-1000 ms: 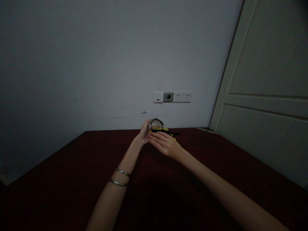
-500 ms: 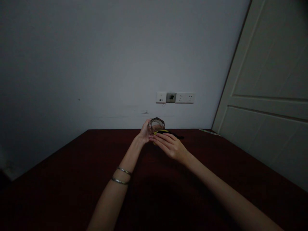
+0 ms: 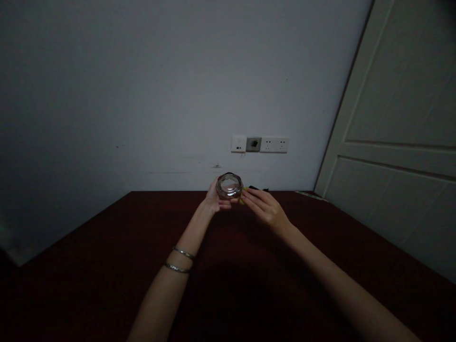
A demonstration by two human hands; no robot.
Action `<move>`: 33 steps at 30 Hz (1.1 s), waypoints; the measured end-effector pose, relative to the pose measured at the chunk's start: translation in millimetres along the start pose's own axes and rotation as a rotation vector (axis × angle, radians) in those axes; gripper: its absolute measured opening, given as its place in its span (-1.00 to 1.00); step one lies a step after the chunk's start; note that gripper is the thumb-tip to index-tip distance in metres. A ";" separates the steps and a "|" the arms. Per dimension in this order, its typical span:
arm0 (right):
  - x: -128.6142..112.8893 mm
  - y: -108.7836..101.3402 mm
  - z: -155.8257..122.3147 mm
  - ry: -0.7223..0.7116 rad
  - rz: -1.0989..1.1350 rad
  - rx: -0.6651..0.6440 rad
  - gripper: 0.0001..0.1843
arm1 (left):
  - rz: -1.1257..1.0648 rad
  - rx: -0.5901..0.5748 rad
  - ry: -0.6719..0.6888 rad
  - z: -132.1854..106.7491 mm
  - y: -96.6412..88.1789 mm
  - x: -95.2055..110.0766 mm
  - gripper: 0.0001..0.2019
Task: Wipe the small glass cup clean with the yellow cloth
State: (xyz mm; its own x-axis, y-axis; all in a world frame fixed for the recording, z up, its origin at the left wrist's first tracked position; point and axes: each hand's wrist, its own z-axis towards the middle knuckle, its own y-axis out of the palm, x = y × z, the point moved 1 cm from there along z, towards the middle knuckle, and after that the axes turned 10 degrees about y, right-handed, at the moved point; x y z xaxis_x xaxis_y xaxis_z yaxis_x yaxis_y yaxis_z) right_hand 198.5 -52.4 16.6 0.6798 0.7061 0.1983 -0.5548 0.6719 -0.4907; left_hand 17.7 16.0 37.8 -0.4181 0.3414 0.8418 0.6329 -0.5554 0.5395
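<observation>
My left hand (image 3: 213, 197) is closed around the left side and underside of a clear, faceted glass ashtray (image 3: 230, 186), held tilted so its hollow faces me. At the ashtray's right edge is my right hand (image 3: 267, 207), its fingers pressed together on what looks like a yellow-and-black cloth (image 3: 242, 195). The yellow part shows at the fingertips by the glass, and a dark part sticks out behind the fingers. Most of the cloth is hidden by my hand. Two metal bangles (image 3: 178, 268) circle my left forearm.
Below my hands spreads a dark red tabletop (image 3: 228, 266), its far edge against a grey wall (image 3: 178, 95). Sockets and switch plates (image 3: 273, 145) are set in the wall. On the right stands a pale panelled door (image 3: 399, 142), and a thin strip (image 3: 311, 195) lies near the table's back right corner.
My right hand has moved right with the cloth, from the front of the ashtray to its right edge. The ashtray has shifted slightly left and turned, showing more of its hollow.
</observation>
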 end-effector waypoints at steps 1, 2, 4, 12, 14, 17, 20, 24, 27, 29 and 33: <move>5.3 1.3 -1.4 0.054 0.028 0.016 -0.55 | -0.002 -0.035 -0.016 -0.4 2.7 -0.1 -0.31; 9.6 2.7 -2.5 0.112 0.064 0.038 -0.54 | 0.000 -0.074 -0.032 -0.6 5.8 -0.1 -0.30; 14.7 5.4 -4.0 0.238 0.143 0.098 -0.52 | 0.014 -0.149 -0.045 -0.5 11.8 0.3 -0.28; 14.8 2.3 13.5 0.802 0.466 0.428 -0.73 | 0.096 -0.186 -0.055 0.4 6.7 -0.1 -0.29; 14.1 -2.0 24.9 0.843 0.540 0.424 -0.73 | 0.141 -0.183 -0.078 0.8 2.6 -3.1 -0.31; 8.6 -7.4 41.3 0.746 0.576 0.324 -0.73 | 0.240 -0.176 -0.080 2.5 -0.9 -8.0 -0.35; -1.0 -6.5 51.2 0.511 0.541 0.122 -0.71 | 0.297 -0.095 -0.033 4.1 -2.3 -10.8 -0.36; -6.7 3.0 52.2 0.337 0.459 0.006 -0.67 | 0.304 0.026 0.060 4.2 -1.6 -10.8 -0.38; -3.5 10.6 50.1 0.392 0.454 0.040 -0.65 | 0.330 0.039 0.110 4.4 0.7 -9.9 -0.42; -1.3 14.7 49.4 0.437 0.476 0.070 -0.66 | 0.347 0.036 0.124 4.8 2.1 -9.4 -0.43; 1.3 21.8 48.4 0.638 0.555 0.192 -0.69 | 0.319 0.034 0.181 4.3 5.3 -8.1 -0.46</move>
State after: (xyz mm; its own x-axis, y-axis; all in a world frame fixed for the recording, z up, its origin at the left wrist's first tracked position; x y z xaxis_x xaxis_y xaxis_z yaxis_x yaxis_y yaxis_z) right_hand 164.1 -26.0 47.3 0.3936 0.7217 -0.5694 -0.9185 0.3337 -0.2120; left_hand 27.2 13.5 33.9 -0.3032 0.0138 0.9528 0.7701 -0.5854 0.2535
